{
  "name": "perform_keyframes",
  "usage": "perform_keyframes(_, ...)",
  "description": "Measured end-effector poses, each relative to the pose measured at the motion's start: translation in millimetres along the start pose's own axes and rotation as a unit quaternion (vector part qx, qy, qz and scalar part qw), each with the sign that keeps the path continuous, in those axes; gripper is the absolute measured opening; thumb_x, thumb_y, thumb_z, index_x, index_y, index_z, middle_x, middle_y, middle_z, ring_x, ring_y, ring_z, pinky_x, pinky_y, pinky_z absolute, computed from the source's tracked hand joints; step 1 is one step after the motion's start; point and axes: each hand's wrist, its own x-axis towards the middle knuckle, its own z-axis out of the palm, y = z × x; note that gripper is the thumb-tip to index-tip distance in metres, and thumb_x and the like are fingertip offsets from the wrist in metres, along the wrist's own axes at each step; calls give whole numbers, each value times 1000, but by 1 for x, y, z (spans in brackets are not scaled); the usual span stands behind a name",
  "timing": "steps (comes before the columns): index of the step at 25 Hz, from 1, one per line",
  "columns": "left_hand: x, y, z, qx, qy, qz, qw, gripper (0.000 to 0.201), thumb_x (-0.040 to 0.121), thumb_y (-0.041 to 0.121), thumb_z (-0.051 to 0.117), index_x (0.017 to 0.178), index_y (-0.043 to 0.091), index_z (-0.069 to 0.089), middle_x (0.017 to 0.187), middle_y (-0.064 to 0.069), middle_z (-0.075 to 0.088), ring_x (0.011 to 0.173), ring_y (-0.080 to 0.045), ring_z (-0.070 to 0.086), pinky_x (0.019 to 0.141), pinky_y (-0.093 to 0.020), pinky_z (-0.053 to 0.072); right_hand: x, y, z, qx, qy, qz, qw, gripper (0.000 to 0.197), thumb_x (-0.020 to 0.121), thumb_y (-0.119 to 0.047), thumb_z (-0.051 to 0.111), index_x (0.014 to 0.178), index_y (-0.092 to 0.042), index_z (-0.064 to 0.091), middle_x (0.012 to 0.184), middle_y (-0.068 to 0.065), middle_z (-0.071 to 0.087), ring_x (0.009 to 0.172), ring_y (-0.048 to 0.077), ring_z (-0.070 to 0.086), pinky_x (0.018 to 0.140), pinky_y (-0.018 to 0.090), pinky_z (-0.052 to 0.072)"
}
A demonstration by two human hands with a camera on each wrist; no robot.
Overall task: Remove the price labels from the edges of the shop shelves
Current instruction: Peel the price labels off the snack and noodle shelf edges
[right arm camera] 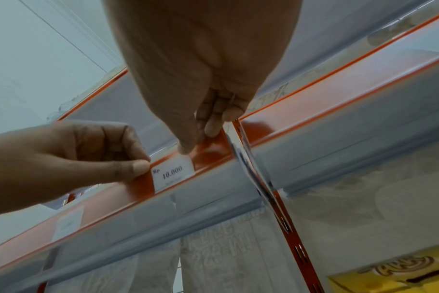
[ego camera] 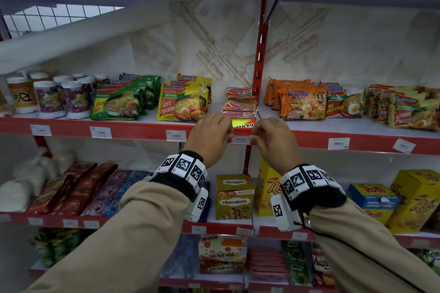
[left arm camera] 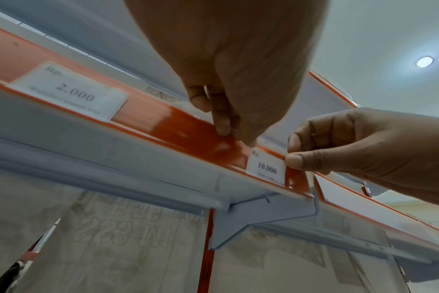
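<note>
— Two hands are working one label, then?
— Yes. The left hand and right hand are pinching at the upper corners of the 10.000 price label, thumbs and forefingers curled in against its left and right ends.
— Where is it sitting?
— On the red shelf edge, just beside the upright post, below the sticky-note packs.
— How should it come off?
— I'd say both corners are wanting an even lift, outward, so the card is not tearing.
— How is it looking?
— Small, white, glossy, lying flat; black print is showing, lower line blurred.
</note>
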Motion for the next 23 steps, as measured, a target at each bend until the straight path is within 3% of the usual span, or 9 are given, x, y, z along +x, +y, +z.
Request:
perform_keyframes(4, -6, 1, 4, 58, 29, 8, 998, 18, 83, 25, 63, 97, 15, 57, 104, -4, 52, 95, -23, 45, 78, -32, 35, -8, 11, 0, -42, 41, 20, 998, 10, 79, -17, 72, 86, -15, 65, 93, 3, 54, 95, 22, 46, 77, 29, 38)
perform_keyframes(7, -5, 11, 4, 78, 12, -20, 997, 24, 83, 37, 57, 101, 21, 52, 105, 0, 49, 98, -21, 44, 83, -35, 33, -18, 23, -10, -50, 37, 32, 998, 8, 80, -17, 70, 86, -17, 64, 93, 2, 54, 94, 22, 46, 76, 28, 35)
perform_keyframes(12, 8, 59, 15, 75, -8, -18, 997, 40, 83, 47, 52, 115, 25, 52, 115, 2, 49, 111, -22, 41, 93, -40, 30, -31, 45, -38, -65, 52, 60, 995, 8, 80, -16, 69, 86, -16, 64, 94, 3, 55, 94, 23, 46, 79, 34, 40)
perform_keyframes(18, 12, 123, 43, 79, -35, -113, 990, 72, 78, 56, 51, 137, 16, 41, 143, -3, 37, 133, -26, 25, 104, -45, 23, -39, 83, -72, -56, 45, 62, 995, 9, 80, -16, 69, 86, -17, 63, 93, 1, 54, 92, 23, 45, 75, 33, 40)
perform_keyframes(23, 10, 147, 56, 41, -36, -168, 984, 82, 81, 61, 48, 144, 11, 31, 154, -3, 23, 140, -25, 11, 112, -45, 16, -44, 100, -75, -31, 30, 36, 998, 10, 80, -17, 68, 89, -16, 63, 93, 1, 54, 92, 21, 45, 78, 38, 43)
